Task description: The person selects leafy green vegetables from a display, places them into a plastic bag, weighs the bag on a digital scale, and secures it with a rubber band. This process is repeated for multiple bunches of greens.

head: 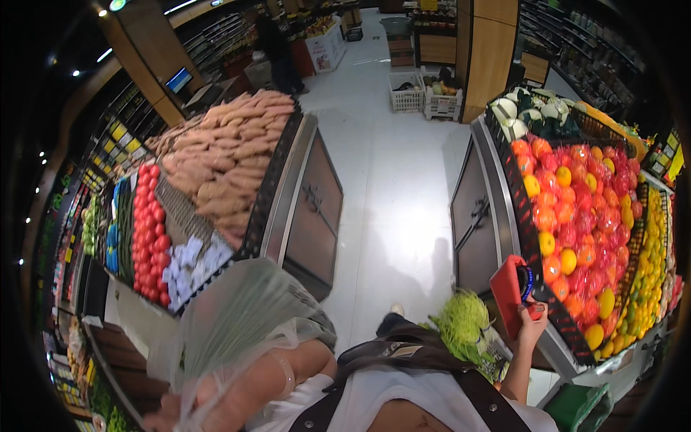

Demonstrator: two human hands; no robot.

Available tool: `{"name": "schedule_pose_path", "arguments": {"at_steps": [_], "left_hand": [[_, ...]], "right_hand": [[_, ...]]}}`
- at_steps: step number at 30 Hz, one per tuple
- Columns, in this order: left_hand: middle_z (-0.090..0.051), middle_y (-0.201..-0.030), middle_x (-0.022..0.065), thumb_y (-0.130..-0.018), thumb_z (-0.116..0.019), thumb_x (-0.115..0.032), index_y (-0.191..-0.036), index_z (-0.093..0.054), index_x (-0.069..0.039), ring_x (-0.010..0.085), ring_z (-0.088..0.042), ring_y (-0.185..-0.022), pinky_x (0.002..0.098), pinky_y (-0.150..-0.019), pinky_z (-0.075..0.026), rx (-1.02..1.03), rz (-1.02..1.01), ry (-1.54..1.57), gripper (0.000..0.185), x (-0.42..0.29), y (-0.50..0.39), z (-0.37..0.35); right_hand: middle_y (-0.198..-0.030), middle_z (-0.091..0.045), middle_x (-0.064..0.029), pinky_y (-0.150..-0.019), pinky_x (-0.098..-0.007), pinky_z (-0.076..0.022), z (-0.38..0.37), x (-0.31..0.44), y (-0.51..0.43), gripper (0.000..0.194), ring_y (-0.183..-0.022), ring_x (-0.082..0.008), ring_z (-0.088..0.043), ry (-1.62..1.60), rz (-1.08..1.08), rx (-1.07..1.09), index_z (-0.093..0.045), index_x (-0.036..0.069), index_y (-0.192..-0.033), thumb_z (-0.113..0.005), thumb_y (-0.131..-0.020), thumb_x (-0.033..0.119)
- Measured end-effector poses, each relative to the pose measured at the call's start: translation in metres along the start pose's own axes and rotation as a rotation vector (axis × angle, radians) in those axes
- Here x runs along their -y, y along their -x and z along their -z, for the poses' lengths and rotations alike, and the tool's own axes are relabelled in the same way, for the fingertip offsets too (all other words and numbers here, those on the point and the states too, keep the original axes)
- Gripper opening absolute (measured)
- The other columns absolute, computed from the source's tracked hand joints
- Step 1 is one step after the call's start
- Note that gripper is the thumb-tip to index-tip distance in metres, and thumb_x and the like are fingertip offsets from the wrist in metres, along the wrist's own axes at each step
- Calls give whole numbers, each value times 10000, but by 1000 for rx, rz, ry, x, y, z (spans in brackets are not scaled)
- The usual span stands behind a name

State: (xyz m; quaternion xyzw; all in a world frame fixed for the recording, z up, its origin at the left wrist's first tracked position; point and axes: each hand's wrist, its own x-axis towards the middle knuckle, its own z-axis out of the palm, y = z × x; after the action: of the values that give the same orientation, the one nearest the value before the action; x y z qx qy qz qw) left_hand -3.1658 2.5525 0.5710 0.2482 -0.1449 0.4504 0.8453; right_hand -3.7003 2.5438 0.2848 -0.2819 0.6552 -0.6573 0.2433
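My left hand (175,405), blurred at the lower left, grips the gathered end of a large clear plastic bag (248,302). Long green produce shows through the film, its kind unclear. The bag hangs over my left forearm and in front of the sweet potato stand. In my right hand (532,324) is a red case-like object (507,299) with a dark blue ring-shaped part on its side. It is beside the front edge of the fruit stand. Below and left of that hand sits a bunch of frilly light green leaf vegetables (461,321).
Sweet potatoes (227,156) and tomatoes (148,232) fill the left stand. Wrapped oranges and yellow fruit (577,216) fill the right one. A tiled aisle (372,189) runs between them. White crates (407,97) stand beside a pillar (483,48). A person (278,51) stands far left.
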Motion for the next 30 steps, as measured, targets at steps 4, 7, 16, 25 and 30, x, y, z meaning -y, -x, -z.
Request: {"name": "schedule_pose_path", "arguments": {"at_steps": [4,7,16,25,30], "left_hand": [[-616,-922,48,-1012,-543,-190,-1005,-647,-104,161,-532,-795,251,-742,-413,21,121,52,135,58,82,-96],[-632,-990,59,-999,-564,-124,-1028,-635,-97,148,-514,-786,254,-752,-421,34,365,71,82,99,155,-155],[-463,-781,-16,-918,-659,74,-910,-487,-121,87,-423,-683,244,-682,-421,115,882,229,260,265,443,-319],[-327,-787,-17,-883,-633,184,-916,-379,-94,64,-369,-736,230,-810,-472,314,1154,495,378,431,642,-522],[-355,-720,-32,-896,-655,164,-923,-396,-122,47,-318,-603,194,-586,-353,292,1217,490,387,534,729,-592]], "right_hand": [[-1058,-668,-53,-861,-281,-477,-104,21,-61,316,-905,-116,-568,-70,12,53,-538,51,-986,-766,-786,-38],[-1104,-673,-90,-876,-303,-493,-179,29,-107,324,-929,-137,-587,-95,-5,87,-520,57,-991,-746,-785,-49],[-1111,-649,-97,-965,-334,-464,-378,-19,-245,337,-995,-173,-589,-13,-10,-88,-562,31,-1014,-779,-756,26],[-907,-638,-96,-873,-409,-513,-524,-2,-353,382,-876,-227,-582,339,97,-492,-586,22,-885,-907,-710,134],[-930,-646,-105,-885,-417,-512,-686,-18,-495,378,-890,-230,-587,342,55,-441,-598,19,-905,-905,-719,139]]}}
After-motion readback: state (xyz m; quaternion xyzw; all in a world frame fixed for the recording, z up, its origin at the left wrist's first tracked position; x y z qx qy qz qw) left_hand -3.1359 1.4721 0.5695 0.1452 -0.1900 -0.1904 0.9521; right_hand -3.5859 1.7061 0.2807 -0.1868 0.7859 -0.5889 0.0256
